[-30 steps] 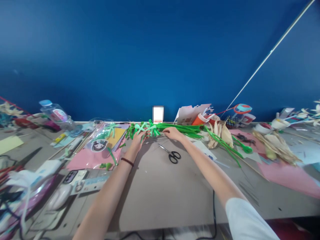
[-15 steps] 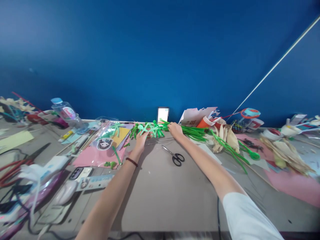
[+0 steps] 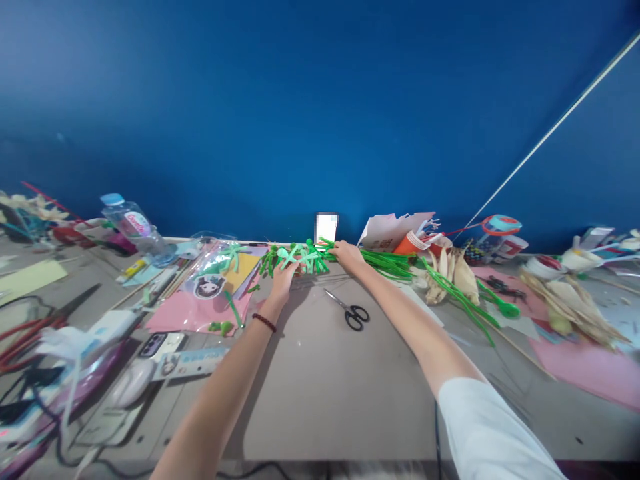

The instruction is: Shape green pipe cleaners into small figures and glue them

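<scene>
Reaching farther back than a second ago, the right hand (image 3: 349, 255) now meets the green stems (image 3: 387, 263) along the worktop's (image 3: 325, 393) rear. Left hand (image 3: 284, 279) is at the shorter green pieces (image 3: 311, 259). Whether either hand grips anything, I cannot tell. Scissors (image 3: 348, 309) lie nearby.

A deep blue wall (image 3: 320, 100) fills the upper half of the view — plain, paler toward the upper left and darkening near the upper right corner. On the right, a thin white strip (image 3: 554, 131) slants across it. Below stands a wide grey-brown table (image 3: 325, 400), its far side near the wall, its matte top marked by small dark holes — one toward the right front.
</scene>
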{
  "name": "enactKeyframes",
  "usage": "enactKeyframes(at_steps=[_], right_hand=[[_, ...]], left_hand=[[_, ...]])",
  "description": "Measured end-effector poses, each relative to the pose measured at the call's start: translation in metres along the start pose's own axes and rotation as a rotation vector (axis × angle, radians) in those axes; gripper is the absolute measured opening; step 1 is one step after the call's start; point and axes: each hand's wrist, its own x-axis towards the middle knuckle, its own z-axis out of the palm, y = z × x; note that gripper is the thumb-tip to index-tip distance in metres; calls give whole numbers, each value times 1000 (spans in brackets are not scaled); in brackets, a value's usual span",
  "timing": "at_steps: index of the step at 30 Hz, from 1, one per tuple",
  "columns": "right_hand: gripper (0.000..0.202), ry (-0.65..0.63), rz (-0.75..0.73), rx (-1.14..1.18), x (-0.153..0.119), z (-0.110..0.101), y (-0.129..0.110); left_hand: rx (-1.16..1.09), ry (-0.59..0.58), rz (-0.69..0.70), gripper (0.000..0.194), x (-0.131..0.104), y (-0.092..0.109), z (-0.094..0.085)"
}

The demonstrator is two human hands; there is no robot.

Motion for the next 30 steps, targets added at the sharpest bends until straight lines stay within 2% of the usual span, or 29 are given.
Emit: enactKeyframes(at_steps=[9,16,24,26,30], right_hand=[[23,-10,44,143,15,2,-6],[25,99,146,423,8,-9,27],[29,267,153,836,9,-15,58],[32,273,139,886,8,-15,61],[30,214,93,836,2,-17,63]], left_hand=[[-3,0,4,18,2,-3,-1],[-41,-31,-2,21,2,-1,0],[-81,-62,-1,20,-1,1,-1],[-80,-57,-1,22,0,-1,-1],[-77,-47,-6,25,2,-2,-1]])
